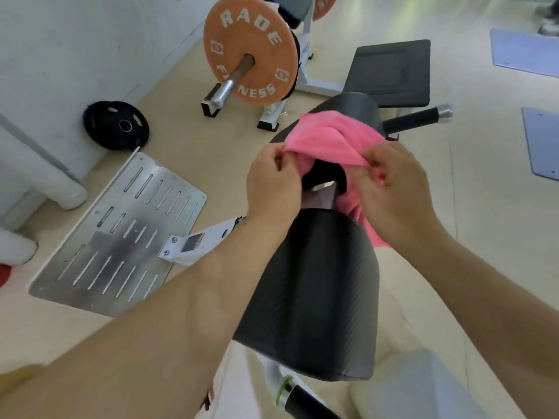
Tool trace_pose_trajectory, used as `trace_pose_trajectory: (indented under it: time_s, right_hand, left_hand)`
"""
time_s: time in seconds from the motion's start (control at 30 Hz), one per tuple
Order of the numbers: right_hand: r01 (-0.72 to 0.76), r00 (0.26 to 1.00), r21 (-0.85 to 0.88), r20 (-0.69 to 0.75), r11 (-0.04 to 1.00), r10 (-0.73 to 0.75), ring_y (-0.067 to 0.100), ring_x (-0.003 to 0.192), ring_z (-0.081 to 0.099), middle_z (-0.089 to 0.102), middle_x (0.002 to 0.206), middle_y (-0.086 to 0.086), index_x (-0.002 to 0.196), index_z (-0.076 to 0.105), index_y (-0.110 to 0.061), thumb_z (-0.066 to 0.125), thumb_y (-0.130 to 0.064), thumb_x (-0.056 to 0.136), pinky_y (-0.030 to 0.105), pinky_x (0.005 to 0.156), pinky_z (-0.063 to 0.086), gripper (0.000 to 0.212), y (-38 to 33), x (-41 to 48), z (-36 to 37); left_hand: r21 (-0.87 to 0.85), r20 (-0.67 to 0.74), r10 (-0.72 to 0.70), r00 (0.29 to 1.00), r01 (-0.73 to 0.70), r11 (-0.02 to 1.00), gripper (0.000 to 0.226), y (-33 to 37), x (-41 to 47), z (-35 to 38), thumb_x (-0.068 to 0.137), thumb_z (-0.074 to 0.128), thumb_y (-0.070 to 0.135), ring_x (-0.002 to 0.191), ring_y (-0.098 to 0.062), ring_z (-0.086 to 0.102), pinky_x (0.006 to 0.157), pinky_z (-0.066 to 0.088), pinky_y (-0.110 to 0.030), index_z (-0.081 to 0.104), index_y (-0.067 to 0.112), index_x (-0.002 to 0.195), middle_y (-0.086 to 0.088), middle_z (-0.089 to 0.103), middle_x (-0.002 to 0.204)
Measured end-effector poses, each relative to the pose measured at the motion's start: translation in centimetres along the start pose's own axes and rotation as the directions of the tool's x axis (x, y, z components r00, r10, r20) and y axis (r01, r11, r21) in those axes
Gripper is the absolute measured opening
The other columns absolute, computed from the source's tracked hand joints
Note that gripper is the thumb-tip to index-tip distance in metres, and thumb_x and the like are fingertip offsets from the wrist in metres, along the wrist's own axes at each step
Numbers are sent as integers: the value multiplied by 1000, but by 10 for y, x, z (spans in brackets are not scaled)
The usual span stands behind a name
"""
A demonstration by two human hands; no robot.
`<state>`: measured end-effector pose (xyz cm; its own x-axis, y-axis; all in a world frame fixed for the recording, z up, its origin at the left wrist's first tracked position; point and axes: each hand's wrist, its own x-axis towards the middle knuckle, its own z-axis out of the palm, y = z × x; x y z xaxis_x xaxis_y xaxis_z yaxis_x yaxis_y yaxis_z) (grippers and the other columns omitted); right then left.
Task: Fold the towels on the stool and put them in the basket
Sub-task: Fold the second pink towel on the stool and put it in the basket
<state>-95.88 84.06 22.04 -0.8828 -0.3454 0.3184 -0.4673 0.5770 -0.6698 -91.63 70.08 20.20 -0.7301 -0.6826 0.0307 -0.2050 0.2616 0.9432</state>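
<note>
Pinching the pink towel (329,137), left hand (272,182) and right hand (393,189) hold its edge above the stool (311,282).

Noted a plain pink towel (329,134) at the far end of a black bench pad (311,297) with a fine ribbed weave. Saw an orange weight plate (251,49) lettered in white, a black plate (116,125) against the white wall (60,55), a silver footplate (121,237) patterned with rows of slots, and grey-blue mats (526,52) on the beige floor (181,125).

Orange weight plate (250,49): "RADE" is read along the top; "F…NESS" below, middle letters hidden by the barbell sleeve (233,80).
</note>
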Motion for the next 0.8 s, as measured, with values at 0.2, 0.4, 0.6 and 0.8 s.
trace_pose_trajectory:
  time_s: [0.2,0.4,0.6,0.8]
  right_hand:
    - [-458,842,355,467,815,271,24,64,63,63,69,8,88,65,-8,48,-36,97,34,47,51,34,-111,-18,-43]
    - [-707,314,289,946,645,-79,24,78,66,69,95,19,109,64,1,63,-32,85,28,63,56,41,-237,-59,-66]
    - [-722,76,311,924,617,-376,15,58,65,69,72,10,94,64,3,89,-28,59,22,52,53,53,-345,-139,-87]
    - [-749,190,453,846,484,-498,8,41,55,61,56,4,102,51,24,77,-14,72,15,39,39,55,-482,-234,-94]
  left_hand:
    - [-265,221,-172,960,228,937,23,56,-50,-152,98,49,22,79,-20,58,75,49,-36,67,10,90,-13,66,87]
    - [-377,136,-290,947,321,869,14,125,-114,-327,81,65,19,69,-14,61,66,54,-25,66,6,84,-6,66,74]
    - [-365,-327,-247,912,119,923,20,154,-202,-517,91,63,27,57,-13,50,54,44,-27,62,17,73,-3,54,66]
    - [166,-533,-112,839,233,958,26,130,-320,-644,92,57,11,60,-12,48,53,36,-25,59,24,70,4,55,66]
